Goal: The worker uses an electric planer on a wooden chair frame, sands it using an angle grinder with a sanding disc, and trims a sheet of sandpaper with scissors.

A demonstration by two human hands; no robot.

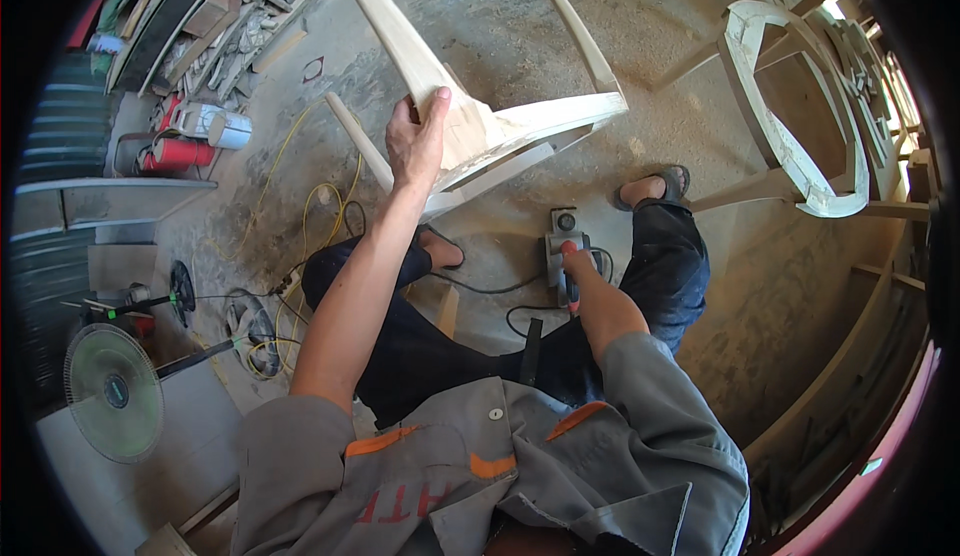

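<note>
A pale bare-wood chair frame (560, 114) is tipped in front of me, its legs pointing away and to the left. My left hand (418, 146) is closed around it where a thick leg meets the seat rail, thumb on top. Lower and to the right, near the floor between my feet, is a corded grey power tool (556, 254) with a round black front knob and a red handle. My right hand (578, 264) is wrapped around that handle. The tool's underside is hidden, and it appears apart from the chair frame.
Another wooden chair frame (752, 96) stands at the far right, by stacked boards. A yellow cord (308, 196) and a black cable cross the floor on the left. Further left are a fan (113, 393) and a red cylinder (182, 153). Scrap wood (225, 41) lies at the far left.
</note>
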